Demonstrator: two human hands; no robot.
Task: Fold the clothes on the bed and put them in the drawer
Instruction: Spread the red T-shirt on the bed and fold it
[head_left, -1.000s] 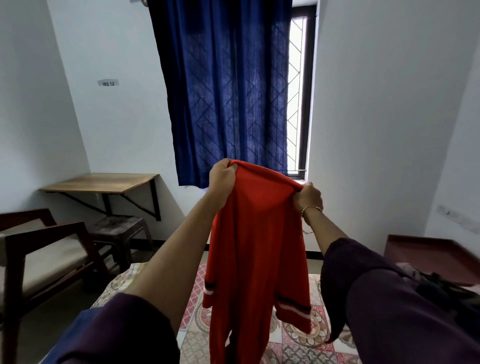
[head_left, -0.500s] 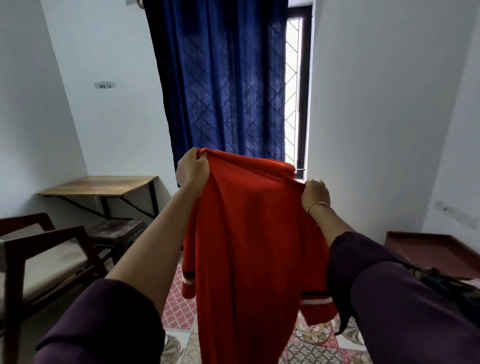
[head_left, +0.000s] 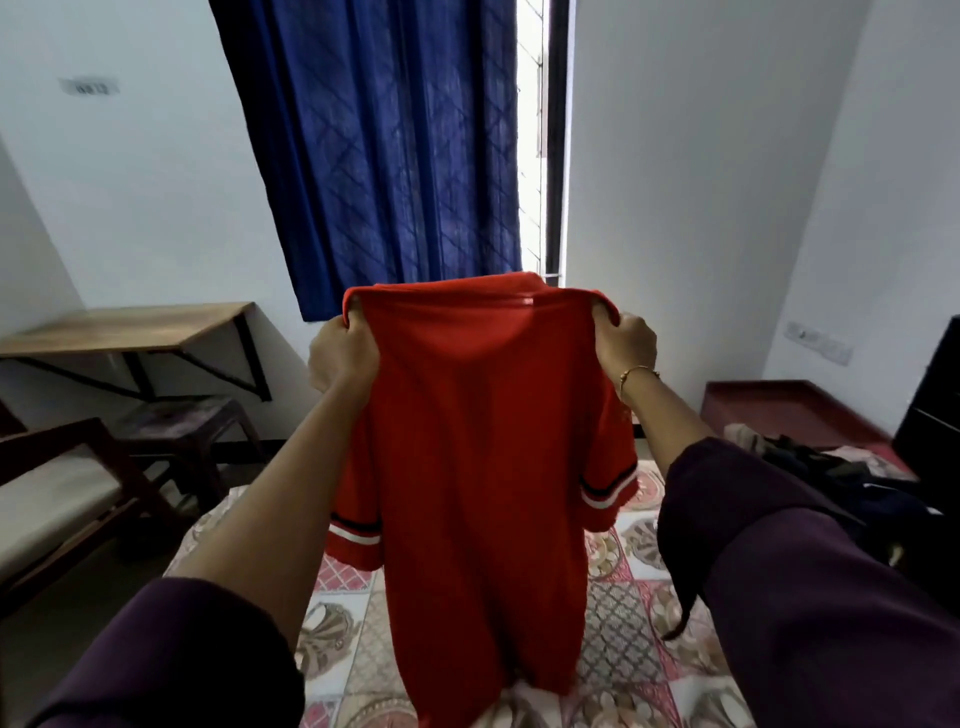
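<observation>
Left hand (head_left: 344, 349) and right hand (head_left: 623, 340), held apart, each grip a shoulder of a red shirt (head_left: 480, 441) (striped sleeve cuffs) hanging above a patterned bed (head_left: 623, 613).

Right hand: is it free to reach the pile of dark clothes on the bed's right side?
Probably not yet. The right hand grips the red shirt at one shoulder, the left hand the other. The dark clothes lie unobstructed beside that arm.
</observation>
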